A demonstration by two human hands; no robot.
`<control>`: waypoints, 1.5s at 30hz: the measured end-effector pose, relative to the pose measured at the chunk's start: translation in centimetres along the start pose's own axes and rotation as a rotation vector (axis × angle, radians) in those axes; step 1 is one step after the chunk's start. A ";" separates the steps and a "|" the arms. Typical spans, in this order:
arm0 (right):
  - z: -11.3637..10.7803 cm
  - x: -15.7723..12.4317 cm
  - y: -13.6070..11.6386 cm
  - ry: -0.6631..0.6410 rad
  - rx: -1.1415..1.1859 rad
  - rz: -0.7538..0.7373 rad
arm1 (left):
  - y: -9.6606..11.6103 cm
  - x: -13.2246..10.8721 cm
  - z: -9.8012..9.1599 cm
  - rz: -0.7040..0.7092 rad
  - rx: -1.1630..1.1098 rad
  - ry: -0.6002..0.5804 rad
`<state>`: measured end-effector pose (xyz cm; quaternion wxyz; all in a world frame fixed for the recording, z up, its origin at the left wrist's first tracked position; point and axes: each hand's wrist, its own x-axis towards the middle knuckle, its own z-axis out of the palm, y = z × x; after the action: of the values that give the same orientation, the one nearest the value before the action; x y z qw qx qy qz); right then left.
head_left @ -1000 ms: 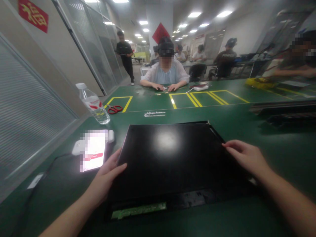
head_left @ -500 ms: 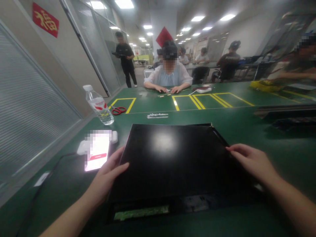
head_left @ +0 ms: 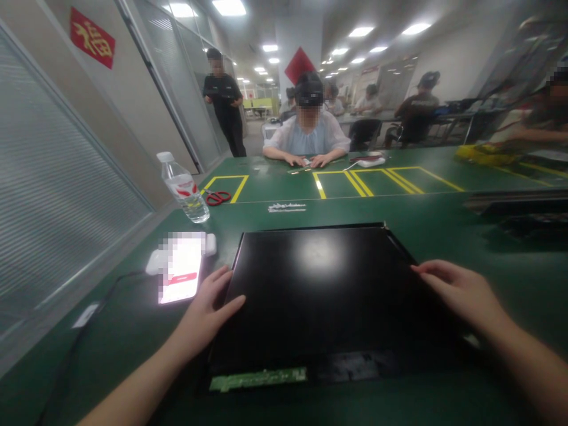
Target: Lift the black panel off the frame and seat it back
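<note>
A glossy black panel (head_left: 328,296) lies in front of me within a thin dark frame, with a bright reflection on its surface. Along its near edge runs a narrow green circuit board (head_left: 260,379). My left hand (head_left: 213,307) grips the panel's left edge, thumb on top and fingers at the side. At the right edge, my right hand (head_left: 457,290) pinches the rim between thumb and fingers.
Left of the panel are a lit phone (head_left: 184,269), a white cable and a water bottle (head_left: 184,188). Red scissors (head_left: 217,198) lie beyond. Dark parts (head_left: 528,213) sit at right. Across the green table (head_left: 377,207), a person works with both hands.
The panel has shifted a little right and toward me, sitting more evenly within its frame at the far edge. Both hands moved with it. The whole view has shifted slightly.
</note>
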<state>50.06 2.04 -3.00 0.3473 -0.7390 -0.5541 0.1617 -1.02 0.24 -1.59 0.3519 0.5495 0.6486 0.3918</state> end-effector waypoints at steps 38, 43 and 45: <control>-0.1 -0.1 -0.4 -0.053 0.004 0.049 | -3.3 1.1 0.0 0.262 0.496 -0.067; -0.1 -0.1 -0.3 -0.038 -0.006 0.042 | -3.5 0.9 0.0 0.312 0.523 -0.056; 0.0 -0.1 -0.3 -0.044 -0.011 0.060 | -3.6 0.9 0.2 0.314 0.539 -0.059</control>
<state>49.86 2.00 -2.80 0.3259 -0.7534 -0.5402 0.1853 -2.53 0.83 -4.92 0.1476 0.7276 0.6258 0.2390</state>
